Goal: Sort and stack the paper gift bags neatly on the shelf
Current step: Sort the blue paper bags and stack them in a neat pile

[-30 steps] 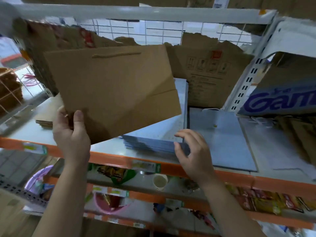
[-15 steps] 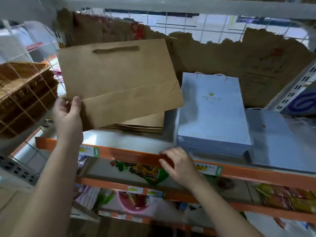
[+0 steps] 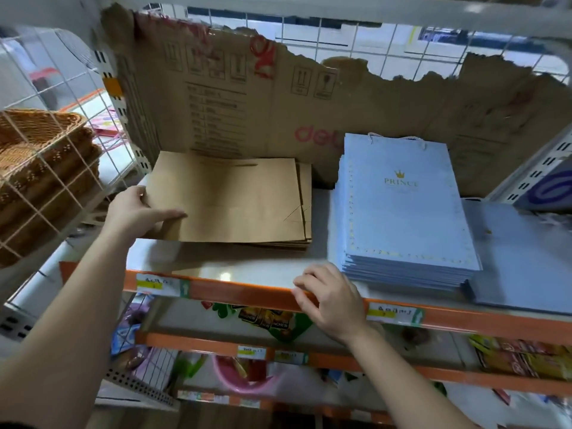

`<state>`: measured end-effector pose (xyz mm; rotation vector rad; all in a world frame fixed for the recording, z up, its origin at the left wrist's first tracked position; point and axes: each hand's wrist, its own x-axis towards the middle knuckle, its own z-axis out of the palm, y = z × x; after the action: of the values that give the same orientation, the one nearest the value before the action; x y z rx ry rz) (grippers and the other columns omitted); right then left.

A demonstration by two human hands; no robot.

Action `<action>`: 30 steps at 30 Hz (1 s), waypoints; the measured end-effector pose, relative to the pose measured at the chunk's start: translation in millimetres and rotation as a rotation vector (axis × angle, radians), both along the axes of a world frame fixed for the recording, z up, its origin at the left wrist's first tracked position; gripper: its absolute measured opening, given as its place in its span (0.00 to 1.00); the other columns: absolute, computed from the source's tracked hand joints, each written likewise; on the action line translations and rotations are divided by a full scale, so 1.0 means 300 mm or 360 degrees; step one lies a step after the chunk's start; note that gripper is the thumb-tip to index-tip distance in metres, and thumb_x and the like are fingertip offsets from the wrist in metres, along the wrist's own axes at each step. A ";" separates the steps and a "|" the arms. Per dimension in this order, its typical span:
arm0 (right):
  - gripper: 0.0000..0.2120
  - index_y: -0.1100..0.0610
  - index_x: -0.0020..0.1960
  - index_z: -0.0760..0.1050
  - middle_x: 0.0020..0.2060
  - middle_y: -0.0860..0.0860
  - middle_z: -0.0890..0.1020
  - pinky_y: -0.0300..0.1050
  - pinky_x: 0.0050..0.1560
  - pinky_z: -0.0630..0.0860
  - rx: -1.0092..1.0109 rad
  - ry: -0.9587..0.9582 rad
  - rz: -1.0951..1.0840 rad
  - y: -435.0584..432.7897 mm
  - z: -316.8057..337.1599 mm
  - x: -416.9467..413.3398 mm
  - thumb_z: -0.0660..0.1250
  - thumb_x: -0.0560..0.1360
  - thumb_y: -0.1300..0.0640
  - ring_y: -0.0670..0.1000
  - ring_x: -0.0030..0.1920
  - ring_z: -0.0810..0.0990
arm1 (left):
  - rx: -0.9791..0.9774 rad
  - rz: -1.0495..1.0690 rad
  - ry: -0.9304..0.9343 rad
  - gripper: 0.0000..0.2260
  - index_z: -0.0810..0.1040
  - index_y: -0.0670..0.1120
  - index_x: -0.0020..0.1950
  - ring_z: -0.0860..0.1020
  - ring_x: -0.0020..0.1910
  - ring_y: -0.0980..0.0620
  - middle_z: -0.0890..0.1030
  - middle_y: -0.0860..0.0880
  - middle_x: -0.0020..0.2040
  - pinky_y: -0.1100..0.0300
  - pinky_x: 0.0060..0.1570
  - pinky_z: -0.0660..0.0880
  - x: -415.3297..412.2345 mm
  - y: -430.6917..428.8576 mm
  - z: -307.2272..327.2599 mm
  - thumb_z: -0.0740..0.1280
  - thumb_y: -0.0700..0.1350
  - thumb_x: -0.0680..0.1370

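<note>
A flat brown paper gift bag (image 3: pixel 235 199) lies on top of a low stack of brown bags (image 3: pixel 305 212) at the left of the shelf (image 3: pixel 241 264). My left hand (image 3: pixel 139 212) grips its left edge, thumb on top, fingers under. To the right sits a thick stack of light blue "PRINCE" bags (image 3: pixel 402 212). Another flat blue bag (image 3: pixel 523 258) lies further right. My right hand (image 3: pixel 331 294) rests on the orange front edge of the shelf with fingers loosely curled and holds nothing.
Torn brown cardboard (image 3: pixel 247 97) lines the back of the shelf. A wire grid panel with woven baskets (image 3: pixel 40 162) stands at the left. Lower shelves (image 3: pixel 278 348) hold snack packets and a pink bowl. A white upright (image 3: pixel 538 171) bounds the right side.
My left hand has lowered the brown bag from the air onto the brown stack. My right hand has stayed on the orange front edge of the shelf. The view has shifted left.
</note>
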<state>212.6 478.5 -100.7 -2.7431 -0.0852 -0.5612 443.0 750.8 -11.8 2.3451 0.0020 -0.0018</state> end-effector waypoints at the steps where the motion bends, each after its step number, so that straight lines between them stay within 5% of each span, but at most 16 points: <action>1: 0.12 0.50 0.50 0.79 0.47 0.44 0.78 0.38 0.48 0.73 -0.0013 -0.0013 -0.0012 0.001 -0.001 0.000 0.60 0.79 0.45 0.44 0.50 0.74 | 0.0088 -0.0038 -0.0040 0.28 0.74 0.42 0.54 0.75 0.40 0.49 0.77 0.46 0.44 0.56 0.31 0.73 0.008 -0.012 0.004 0.81 0.53 0.62; 7: 0.11 0.50 0.49 0.78 0.47 0.44 0.78 0.37 0.46 0.72 -0.0097 -0.0064 -0.0062 0.008 -0.012 -0.001 0.61 0.78 0.45 0.45 0.50 0.73 | 0.0264 -0.0087 -0.0106 0.27 0.75 0.39 0.44 0.76 0.42 0.42 0.77 0.42 0.40 0.54 0.31 0.69 0.058 -0.047 -0.052 0.79 0.59 0.63; 15: 0.10 0.51 0.48 0.79 0.45 0.46 0.78 0.34 0.42 0.68 -0.0166 -0.0164 -0.0109 0.013 -0.021 0.003 0.62 0.77 0.46 0.47 0.48 0.74 | 0.0359 -0.0148 -0.0153 0.26 0.71 0.40 0.49 0.69 0.58 0.39 0.73 0.36 0.55 0.51 0.50 0.65 0.061 -0.076 -0.086 0.72 0.61 0.70; 19: 0.11 0.51 0.48 0.79 0.45 0.46 0.78 0.34 0.42 0.67 -0.0171 -0.0167 -0.0116 0.013 -0.023 0.002 0.62 0.77 0.46 0.47 0.48 0.75 | 0.0322 -0.0245 -0.0248 0.31 0.71 0.37 0.64 0.69 0.62 0.40 0.71 0.36 0.62 0.49 0.55 0.67 -0.003 -0.062 -0.081 0.72 0.58 0.72; 27: 0.11 0.51 0.48 0.79 0.45 0.46 0.78 0.38 0.41 0.72 -0.0171 -0.0153 -0.0115 0.016 -0.023 0.004 0.62 0.77 0.46 0.48 0.48 0.75 | 0.0313 -0.0330 -0.0224 0.36 0.68 0.39 0.68 0.70 0.61 0.42 0.71 0.41 0.63 0.52 0.51 0.67 -0.118 0.010 -0.127 0.78 0.51 0.67; 30: 0.11 0.51 0.48 0.79 0.45 0.46 0.78 0.37 0.42 0.70 -0.0162 -0.0128 -0.0124 0.019 -0.017 0.004 0.61 0.77 0.46 0.48 0.48 0.75 | 0.0430 -0.0243 -0.0309 0.28 0.70 0.39 0.65 0.72 0.57 0.38 0.73 0.37 0.59 0.49 0.46 0.69 -0.103 0.003 -0.137 0.75 0.50 0.71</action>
<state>213.7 484.2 -105.8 -2.8324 -0.0269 -0.7075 412.1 751.7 -53.0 2.5997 -0.2893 0.1602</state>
